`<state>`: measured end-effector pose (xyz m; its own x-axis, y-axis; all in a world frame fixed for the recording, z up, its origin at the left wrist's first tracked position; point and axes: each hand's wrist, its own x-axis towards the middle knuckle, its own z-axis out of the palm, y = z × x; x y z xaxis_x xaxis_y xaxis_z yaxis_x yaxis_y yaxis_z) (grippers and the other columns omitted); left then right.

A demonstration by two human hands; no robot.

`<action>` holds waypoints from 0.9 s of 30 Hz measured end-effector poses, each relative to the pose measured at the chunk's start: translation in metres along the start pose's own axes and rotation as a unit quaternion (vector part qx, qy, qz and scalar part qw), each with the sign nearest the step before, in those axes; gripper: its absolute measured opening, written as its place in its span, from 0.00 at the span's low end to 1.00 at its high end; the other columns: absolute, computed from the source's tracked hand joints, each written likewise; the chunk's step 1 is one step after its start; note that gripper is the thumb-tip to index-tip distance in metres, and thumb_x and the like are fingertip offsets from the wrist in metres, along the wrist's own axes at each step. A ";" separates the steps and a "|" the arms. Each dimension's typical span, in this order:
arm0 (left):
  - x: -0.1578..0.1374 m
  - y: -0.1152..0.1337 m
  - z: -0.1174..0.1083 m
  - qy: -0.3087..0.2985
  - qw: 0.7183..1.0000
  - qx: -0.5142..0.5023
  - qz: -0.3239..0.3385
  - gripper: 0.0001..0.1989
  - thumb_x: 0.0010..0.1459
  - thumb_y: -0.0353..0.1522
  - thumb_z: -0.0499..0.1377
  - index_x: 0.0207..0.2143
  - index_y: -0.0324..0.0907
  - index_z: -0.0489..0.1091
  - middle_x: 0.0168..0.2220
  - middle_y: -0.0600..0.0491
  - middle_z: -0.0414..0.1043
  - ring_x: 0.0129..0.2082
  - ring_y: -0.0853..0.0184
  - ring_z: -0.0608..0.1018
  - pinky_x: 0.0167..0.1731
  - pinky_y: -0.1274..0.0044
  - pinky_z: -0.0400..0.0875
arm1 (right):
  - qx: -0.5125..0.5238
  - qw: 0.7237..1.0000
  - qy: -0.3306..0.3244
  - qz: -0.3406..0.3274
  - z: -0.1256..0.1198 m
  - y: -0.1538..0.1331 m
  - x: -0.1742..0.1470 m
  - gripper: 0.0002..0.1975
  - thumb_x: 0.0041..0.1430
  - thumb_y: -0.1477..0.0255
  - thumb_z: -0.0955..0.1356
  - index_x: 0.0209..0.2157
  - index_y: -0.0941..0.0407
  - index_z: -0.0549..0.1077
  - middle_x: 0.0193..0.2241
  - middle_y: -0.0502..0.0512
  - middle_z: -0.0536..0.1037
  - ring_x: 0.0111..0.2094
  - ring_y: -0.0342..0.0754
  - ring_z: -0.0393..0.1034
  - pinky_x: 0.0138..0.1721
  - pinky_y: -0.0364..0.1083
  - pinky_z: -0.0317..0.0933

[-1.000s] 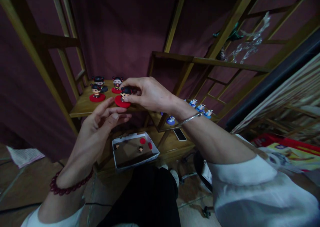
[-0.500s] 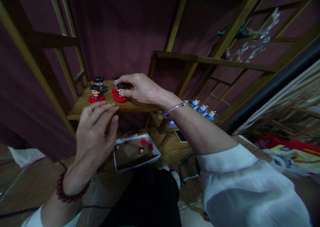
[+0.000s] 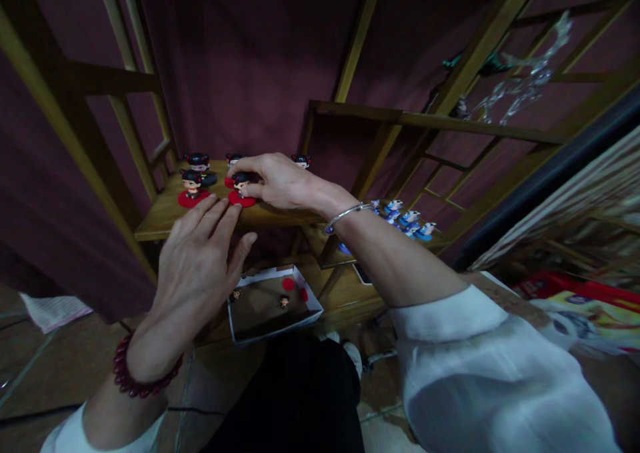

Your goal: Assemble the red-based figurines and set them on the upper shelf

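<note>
My right hand (image 3: pixel 280 181) pinches a small black-haired figurine (image 3: pixel 241 184) that stands upright on a red round base at the front of the wooden shelf (image 3: pixel 163 216). My left hand (image 3: pixel 203 246) is spread palm down at the shelf's front edge, fingertips close to the red bases. Left of the held piece stands a similar figurine (image 3: pixel 191 185) on a red base. Behind it is another figurine (image 3: pixel 197 163) on a dark base. One more figurine (image 3: pixel 233 160) is partly hidden behind my right fingers, and a figurine head (image 3: pixel 301 160) shows past my right hand.
Below the shelf lies an open shallow box (image 3: pixel 260 333) with small figurine parts and red discs. Several blue-and-white figurines (image 3: pixel 411 223) occupy a lower shelf at right, partly behind my right forearm. A clear glass ornament (image 3: pixel 520 83) stands at upper right. Wooden posts frame the shelf.
The held figurine has come down slightly, clear of the red base behind it. My left hand has moved a little right and up, with its fingers and thumb spreading.
</note>
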<state>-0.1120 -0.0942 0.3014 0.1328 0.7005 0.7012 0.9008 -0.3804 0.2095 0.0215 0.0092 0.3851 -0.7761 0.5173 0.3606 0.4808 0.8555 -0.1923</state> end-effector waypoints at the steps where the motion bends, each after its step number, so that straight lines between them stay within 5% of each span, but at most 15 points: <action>1: 0.000 0.000 0.000 -0.002 1.000 0.011 -0.001 0.23 0.58 0.40 0.51 0.52 0.36 0.65 0.54 0.39 0.66 0.58 0.50 0.61 0.54 0.58 0.55 | -0.002 1.000 -0.001 -0.002 0.000 0.000 0.000 0.15 0.54 0.80 0.64 0.44 0.59 0.72 0.35 0.51 0.74 0.38 0.44 0.64 0.41 0.43 0.54; 13: -0.001 -0.001 0.006 0.026 0.999 0.036 0.000 0.21 0.57 0.37 0.52 0.52 0.40 0.64 0.55 0.40 0.64 0.56 0.49 0.62 0.50 0.58 0.57 | 0.023 0.999 0.032 0.001 0.008 0.005 -0.006 0.19 0.55 0.79 0.65 0.50 0.56 0.67 0.43 0.53 0.74 0.41 0.44 0.67 0.45 0.45 0.58; 27: -0.001 -0.001 0.006 0.030 0.998 0.059 -0.013 0.20 0.56 0.36 0.52 0.51 0.41 0.64 0.53 0.42 0.66 0.54 0.49 0.64 0.48 0.59 0.57 | 0.062 0.994 0.068 0.055 0.018 0.012 -0.021 0.21 0.54 0.79 0.65 0.51 0.57 0.65 0.38 0.53 0.75 0.38 0.43 0.70 0.44 0.46 0.63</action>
<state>-0.1102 -0.0909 0.2963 0.0863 0.6703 0.7370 0.9466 -0.2859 0.1492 0.0358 0.0089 0.3586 -0.6555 0.6063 0.4502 0.4982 0.7952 -0.3455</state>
